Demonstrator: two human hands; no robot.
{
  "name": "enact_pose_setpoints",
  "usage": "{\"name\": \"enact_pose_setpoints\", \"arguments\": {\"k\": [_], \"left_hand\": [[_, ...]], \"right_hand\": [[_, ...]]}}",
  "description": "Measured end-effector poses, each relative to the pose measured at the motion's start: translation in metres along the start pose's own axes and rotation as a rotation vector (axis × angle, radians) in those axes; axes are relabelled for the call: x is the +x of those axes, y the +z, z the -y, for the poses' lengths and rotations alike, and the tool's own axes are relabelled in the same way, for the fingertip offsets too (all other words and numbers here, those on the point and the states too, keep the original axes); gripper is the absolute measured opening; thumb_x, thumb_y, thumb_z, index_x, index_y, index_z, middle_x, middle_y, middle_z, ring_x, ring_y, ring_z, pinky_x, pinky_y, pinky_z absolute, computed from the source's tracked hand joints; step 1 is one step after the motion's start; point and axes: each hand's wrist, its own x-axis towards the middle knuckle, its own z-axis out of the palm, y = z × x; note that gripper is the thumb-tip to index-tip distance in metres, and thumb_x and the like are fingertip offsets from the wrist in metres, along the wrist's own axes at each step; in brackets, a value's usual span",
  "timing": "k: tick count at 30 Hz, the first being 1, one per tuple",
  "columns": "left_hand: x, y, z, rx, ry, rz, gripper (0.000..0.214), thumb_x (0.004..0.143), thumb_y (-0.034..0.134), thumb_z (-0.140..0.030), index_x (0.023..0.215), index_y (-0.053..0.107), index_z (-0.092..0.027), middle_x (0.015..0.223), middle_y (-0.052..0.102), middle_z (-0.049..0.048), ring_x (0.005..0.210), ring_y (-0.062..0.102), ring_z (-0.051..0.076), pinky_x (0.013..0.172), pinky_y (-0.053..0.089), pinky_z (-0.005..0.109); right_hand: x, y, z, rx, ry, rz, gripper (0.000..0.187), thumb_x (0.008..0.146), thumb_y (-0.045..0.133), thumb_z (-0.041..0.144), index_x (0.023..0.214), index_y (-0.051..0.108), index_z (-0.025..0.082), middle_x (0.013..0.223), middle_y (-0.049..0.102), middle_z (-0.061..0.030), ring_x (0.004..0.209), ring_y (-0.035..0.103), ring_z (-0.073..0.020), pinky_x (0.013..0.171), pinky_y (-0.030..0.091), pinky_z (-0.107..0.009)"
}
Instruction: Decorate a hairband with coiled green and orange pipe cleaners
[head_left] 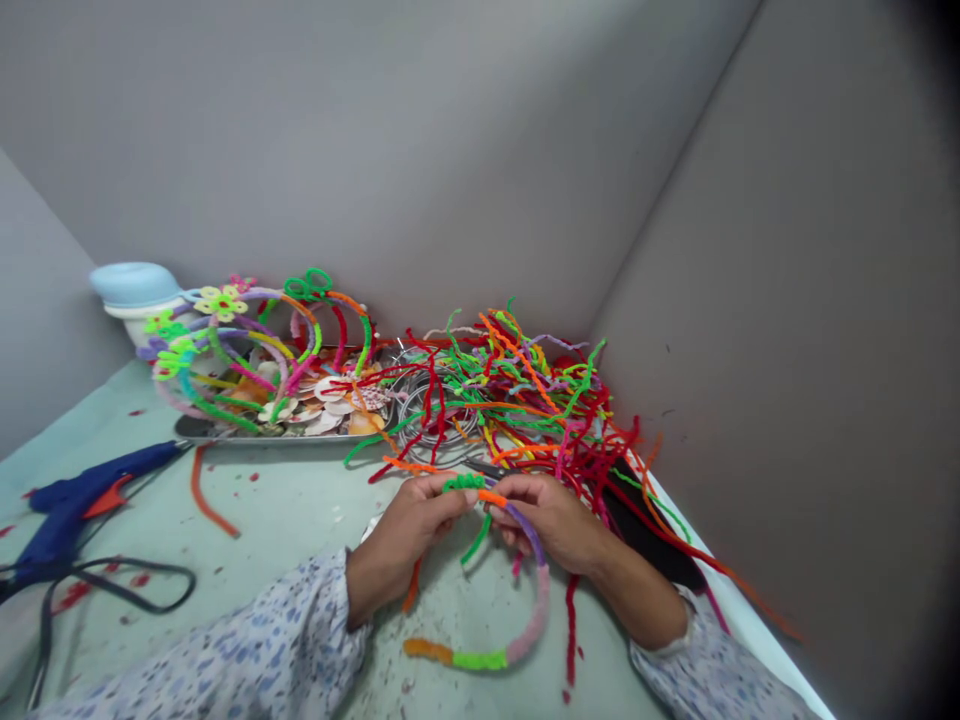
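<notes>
A curved headband (538, 600) wrapped in orange, purple, pink and lime pipe cleaner hangs between my hands, its orange end low over the table. My left hand (409, 525) pinches it where a green pipe cleaner (463, 483) is coiled around it. On the orange stretch just beside the coil, my right hand (551, 520) has its fingers closed on the same headband. A straight green tail (476, 542) sticks down between the hands. Some fingertips are hidden behind the band.
A heap of loose pipe cleaners (517, 375) spreads behind my hands, over a wire coil (435, 410). A metal tray (352, 438) holds shells and finished headbands (289, 300). A blue glue gun (97, 490) with its cord lies left; a lidded container (139, 290) stands behind.
</notes>
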Motion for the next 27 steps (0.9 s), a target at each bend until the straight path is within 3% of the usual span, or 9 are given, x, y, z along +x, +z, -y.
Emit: {"name": "enact_pose_setpoints", "arguments": {"k": [8,17,27], "left_hand": [[0.000,0.000,-0.004,0.026,-0.009,-0.008,0.019,0.070,0.064,-0.027,0.059,0.055,-0.015,0.047,0.031,-0.0075,0.044,0.016,0.005,0.043,0.011,0.024],[0.001,-0.003,0.002,0.121,0.010,0.027,0.014,0.072,0.060,-0.028,0.069,0.062,-0.014,0.051,0.033,-0.0058,0.046,0.018,0.007,0.044,0.010,0.026],[0.002,-0.004,0.004,0.127,-0.017,0.057,0.021,0.071,0.060,-0.030,0.058,0.050,-0.016,0.050,0.032,-0.0071,0.045,0.019,0.007,0.043,0.011,0.025]], "right_hand": [[-0.002,0.007,0.005,-0.059,-0.087,-0.145,0.015,0.076,0.061,0.032,0.078,0.061,0.017,0.056,0.060,0.0032,0.044,0.052,-0.0078,0.043,0.039,-0.019],[-0.001,0.005,-0.002,-0.018,-0.159,-0.133,0.020,0.076,0.061,0.035,0.082,0.061,0.015,0.060,0.064,0.0006,0.048,0.055,-0.0091,0.048,0.041,-0.020],[-0.001,0.004,-0.005,0.059,-0.138,-0.120,0.011,0.073,0.063,0.027,0.078,0.061,0.017,0.055,0.057,0.0032,0.048,0.049,-0.0088,0.046,0.034,-0.020]]}}
